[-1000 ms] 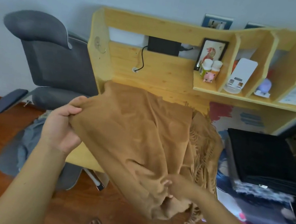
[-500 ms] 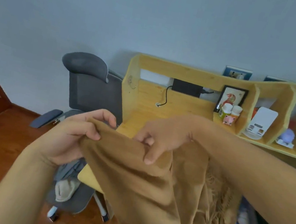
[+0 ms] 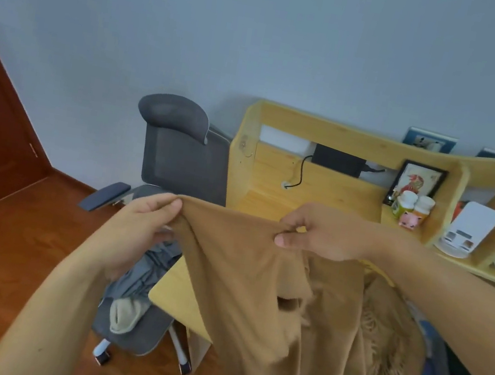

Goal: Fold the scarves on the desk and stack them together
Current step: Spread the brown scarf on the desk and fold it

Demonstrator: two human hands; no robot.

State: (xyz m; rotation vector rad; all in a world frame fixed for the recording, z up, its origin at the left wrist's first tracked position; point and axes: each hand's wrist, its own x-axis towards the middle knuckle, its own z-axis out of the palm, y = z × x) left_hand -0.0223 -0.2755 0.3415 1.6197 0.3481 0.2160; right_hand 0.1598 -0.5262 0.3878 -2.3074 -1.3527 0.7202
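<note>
Head view: your left hand [image 3: 140, 222] pinches one end of the upper edge of the brown scarf [image 3: 269, 304], thumb and fingertips closed on the cloth. Your right hand [image 3: 320, 231] pinches the same edge further along, thumb under and fingers curled over it. The edge spans between both hands, lifted above the front left corner of the counter [image 3: 177, 293]; the rest of the scarf hangs down and drapes over the counter to the right of that corner, its fringe [image 3: 384, 338] lying toward the right.

To execute the fold correctly, keep the edge taut and level between both pinches so the hanging cloth falls without twist. Confirm that each hand holds a true corner; the frame does not show this clearly. Lay the scarf flat on the counter before making the crease. Keep the fringe clear of the fold line, since it is likely to bunch.
</note>
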